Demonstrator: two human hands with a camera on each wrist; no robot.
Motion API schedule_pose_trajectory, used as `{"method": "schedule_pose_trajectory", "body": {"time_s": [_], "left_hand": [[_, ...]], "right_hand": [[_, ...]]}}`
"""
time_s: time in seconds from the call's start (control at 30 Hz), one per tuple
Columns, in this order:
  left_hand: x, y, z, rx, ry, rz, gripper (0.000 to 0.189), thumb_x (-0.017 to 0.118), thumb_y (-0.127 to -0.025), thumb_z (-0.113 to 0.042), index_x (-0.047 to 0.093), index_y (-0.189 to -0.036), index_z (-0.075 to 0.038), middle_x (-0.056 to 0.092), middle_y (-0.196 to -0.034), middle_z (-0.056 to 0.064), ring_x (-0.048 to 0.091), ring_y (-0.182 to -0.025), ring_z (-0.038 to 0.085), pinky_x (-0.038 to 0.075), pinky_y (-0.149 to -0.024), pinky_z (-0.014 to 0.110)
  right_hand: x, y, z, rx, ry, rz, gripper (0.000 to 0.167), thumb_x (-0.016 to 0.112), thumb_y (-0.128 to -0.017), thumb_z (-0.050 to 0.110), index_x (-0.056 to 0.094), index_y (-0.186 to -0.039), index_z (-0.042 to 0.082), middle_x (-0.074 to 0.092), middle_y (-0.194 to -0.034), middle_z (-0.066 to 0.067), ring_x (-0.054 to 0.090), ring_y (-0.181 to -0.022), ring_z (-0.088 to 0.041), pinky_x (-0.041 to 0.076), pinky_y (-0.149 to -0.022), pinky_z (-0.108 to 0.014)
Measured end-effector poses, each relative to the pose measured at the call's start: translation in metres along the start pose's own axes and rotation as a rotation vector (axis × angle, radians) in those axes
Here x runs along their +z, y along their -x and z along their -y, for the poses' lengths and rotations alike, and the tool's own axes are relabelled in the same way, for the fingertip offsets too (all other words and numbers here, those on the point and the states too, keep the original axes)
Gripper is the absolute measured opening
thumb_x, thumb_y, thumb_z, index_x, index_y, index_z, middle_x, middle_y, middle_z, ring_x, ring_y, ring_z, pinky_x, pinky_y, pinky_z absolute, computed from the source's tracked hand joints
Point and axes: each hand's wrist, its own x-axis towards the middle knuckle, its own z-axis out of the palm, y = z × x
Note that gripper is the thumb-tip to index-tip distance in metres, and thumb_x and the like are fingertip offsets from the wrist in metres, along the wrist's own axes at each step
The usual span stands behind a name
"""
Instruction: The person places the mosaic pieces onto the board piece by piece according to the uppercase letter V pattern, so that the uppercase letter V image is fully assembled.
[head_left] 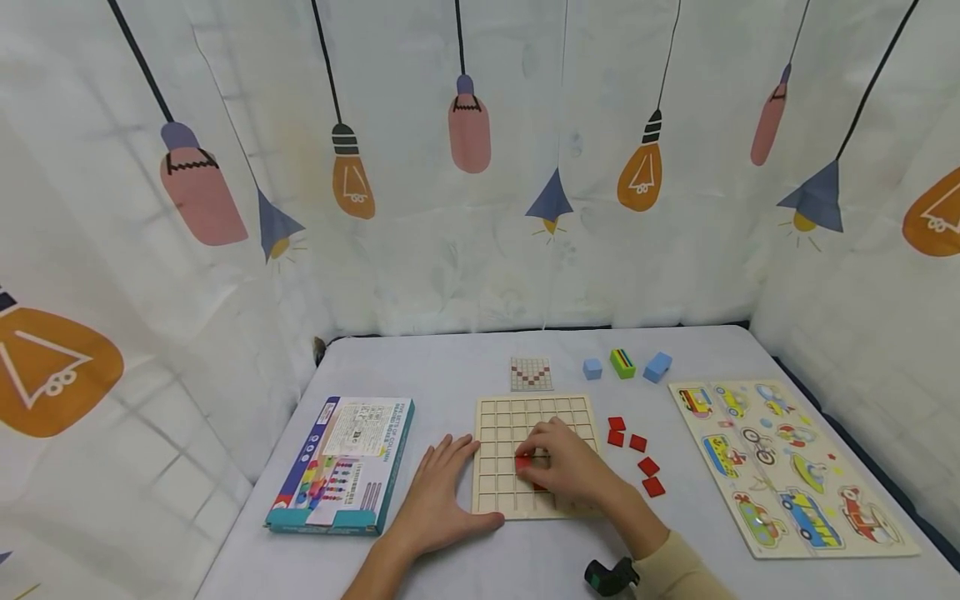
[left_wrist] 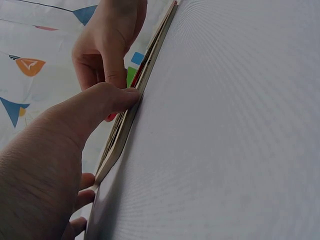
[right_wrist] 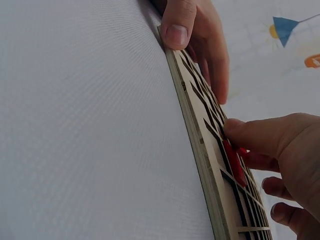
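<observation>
Head view, lower centre of the frame: the right hand pinches a red tile, just left of its knuckles, amid the grid board; the left hand, thumb spread from fingers, touches the board's left edge, farther from that tile.

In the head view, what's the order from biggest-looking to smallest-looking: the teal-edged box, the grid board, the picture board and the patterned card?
1. picture board
2. box and grid board: too alike to rank
3. patterned card, clearly smallest
</observation>
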Motion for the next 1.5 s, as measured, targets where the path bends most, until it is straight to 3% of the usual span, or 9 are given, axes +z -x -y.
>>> {"method": "schedule_pose_trajectory", "body": {"time_s": [0.77,0.93,1.2,1.5], "left_hand": [[0.000,0.000,-0.001,-0.014,0.007,0.001,0.121,0.086,-0.070,-0.085,0.049,-0.168,-0.025,0.043,-0.177,-0.002,0.026,-0.172,0.034,0.017,-0.142,0.062],[0.001,0.000,-0.001,-0.014,0.000,-0.003,0.122,0.085,-0.069,-0.086,0.049,-0.168,-0.025,0.044,-0.177,-0.002,0.026,-0.172,0.035,0.018,-0.142,0.062],[0.001,-0.001,-0.001,-0.021,-0.004,-0.001,0.122,0.085,-0.069,-0.086,0.049,-0.168,-0.026,0.044,-0.177,-0.003,0.026,-0.172,0.034,0.018,-0.142,0.062],[0.001,0.000,-0.002,-0.018,0.003,-0.004,0.122,0.087,-0.068,-0.085,0.049,-0.168,-0.025,0.044,-0.178,-0.003,0.026,-0.173,0.033,0.017,-0.143,0.061]], "right_hand": [[0.003,0.003,-0.002,0.029,-0.011,0.004,0.022,0.087,-0.098,0.037,0.084,-0.118,0.031,0.069,-0.112,0.018,0.050,-0.103,-0.008,0.052,-0.082,-0.025],[-0.004,0.007,-0.003,0.054,-0.024,-0.023,0.022,0.088,-0.097,0.036,0.084,-0.118,0.031,0.070,-0.111,0.019,0.053,-0.105,-0.007,0.056,-0.088,-0.027],[-0.015,0.011,-0.012,0.089,-0.040,-0.045,0.024,0.087,-0.097,0.034,0.083,-0.121,0.031,0.071,-0.115,0.017,0.054,-0.111,-0.008,0.060,-0.089,-0.024],[-0.030,0.020,-0.020,0.144,-0.025,-0.097,0.027,0.088,-0.096,0.033,0.082,-0.123,0.030,0.070,-0.114,0.016,0.055,-0.118,-0.010,0.062,-0.098,-0.035]]}}
